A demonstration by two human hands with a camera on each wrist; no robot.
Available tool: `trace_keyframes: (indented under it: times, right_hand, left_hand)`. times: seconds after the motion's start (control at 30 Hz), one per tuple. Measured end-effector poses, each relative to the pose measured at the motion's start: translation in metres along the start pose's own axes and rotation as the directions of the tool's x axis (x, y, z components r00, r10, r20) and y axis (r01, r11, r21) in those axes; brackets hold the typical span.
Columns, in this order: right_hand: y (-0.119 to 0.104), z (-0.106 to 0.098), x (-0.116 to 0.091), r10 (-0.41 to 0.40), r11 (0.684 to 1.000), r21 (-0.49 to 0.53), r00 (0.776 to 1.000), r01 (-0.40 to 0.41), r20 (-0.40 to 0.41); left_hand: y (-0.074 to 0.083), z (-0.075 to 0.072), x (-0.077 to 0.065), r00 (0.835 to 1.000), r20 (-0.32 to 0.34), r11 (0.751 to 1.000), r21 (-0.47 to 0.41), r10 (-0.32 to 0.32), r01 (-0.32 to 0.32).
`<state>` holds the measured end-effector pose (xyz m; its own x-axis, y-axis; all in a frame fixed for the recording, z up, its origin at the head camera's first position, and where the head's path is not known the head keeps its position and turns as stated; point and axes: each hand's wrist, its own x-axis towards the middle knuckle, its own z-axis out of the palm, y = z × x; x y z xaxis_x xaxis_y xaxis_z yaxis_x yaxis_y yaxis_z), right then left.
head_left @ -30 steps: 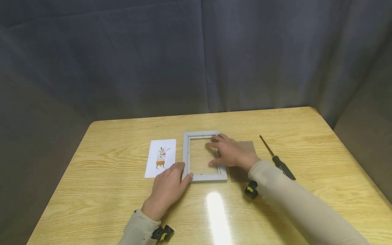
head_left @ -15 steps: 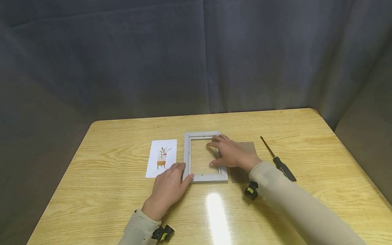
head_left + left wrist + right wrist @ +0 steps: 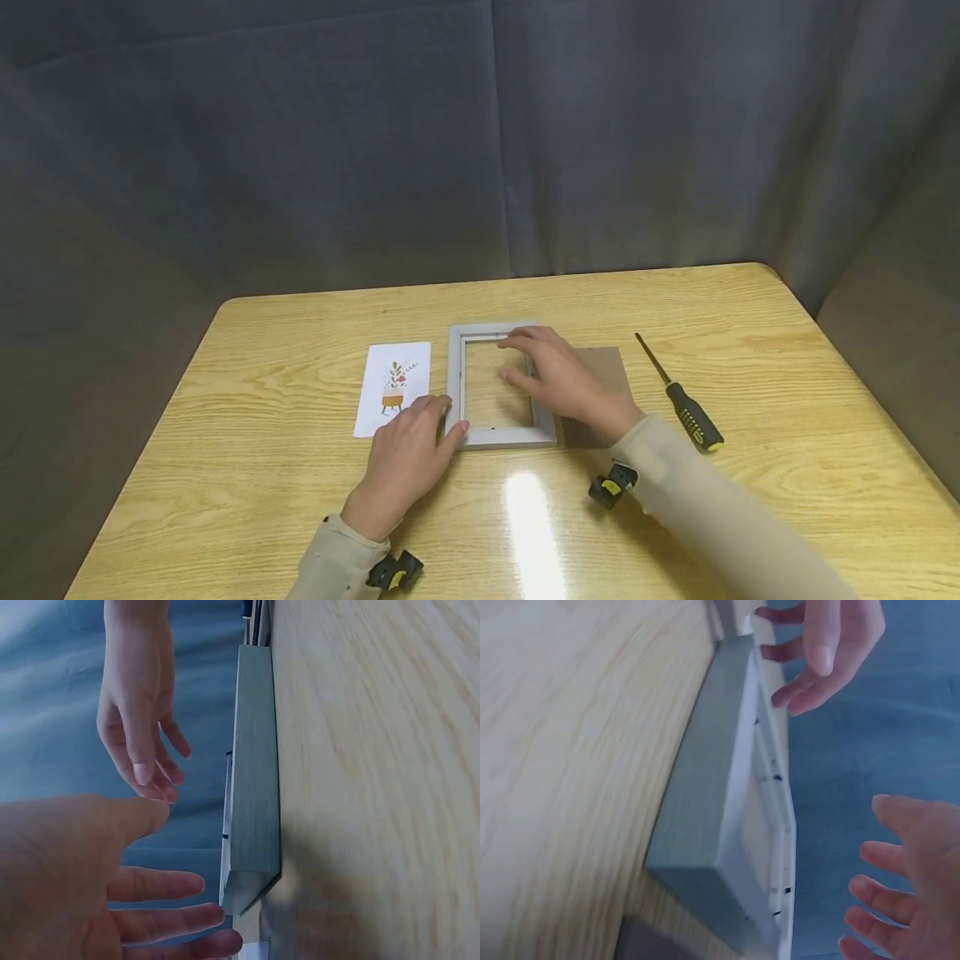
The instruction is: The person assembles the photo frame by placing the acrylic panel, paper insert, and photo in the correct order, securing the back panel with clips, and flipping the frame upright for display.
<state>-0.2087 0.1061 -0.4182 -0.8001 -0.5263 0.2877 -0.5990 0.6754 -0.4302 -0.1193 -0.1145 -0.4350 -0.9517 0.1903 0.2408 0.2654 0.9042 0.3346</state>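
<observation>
A pale grey picture frame (image 3: 510,437) lies flat on the table, with small dark tabs along its inner edge in the right wrist view. At its near left corner is my left hand (image 3: 408,450). The fingers (image 3: 161,919) of that hand are extended beside the frame's end; whether they touch it I cannot tell. My right hand (image 3: 566,379) hovers over the frame's right side, fingers loosely bent and holding nothing. In the right wrist view it is apart from the frame (image 3: 697,772). The right hand hides part of the frame's right bar.
Left of the frame lies a white card (image 3: 393,387) with a potted-plant drawing. A brown backing board (image 3: 607,371) lies to the right, partly covered by the right hand and wrist. Farther right is a screwdriver (image 3: 690,412) with a black and yellow handle. A dark curtain (image 3: 375,167) hangs behind the table.
My right hand has lifted and shifted slightly left over the frame. Its forearm has moved off the screwdriver's handle end. My left hand stays almost where it was.
</observation>
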Motion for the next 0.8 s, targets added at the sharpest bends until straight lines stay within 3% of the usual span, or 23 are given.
trace_keyframes:
  times: [0.37, 0.8]
  right_hand:
    - [-0.02, -0.009, -0.016, 0.042, 0.992, 0.124, 0.993, -0.029, -0.108]
    - [-0.035, -0.02, -0.037, 0.058, 0.984, 0.175, 0.983, -0.027, -0.175]
  left_hand:
    - [0.002, -0.006, 0.001, 0.999, -0.034, 0.999, -0.036, -0.007, 0.006]
    - [0.005, -0.012, 0.002, 0.999, -0.047, 0.999, -0.04, -0.015, 0.013]
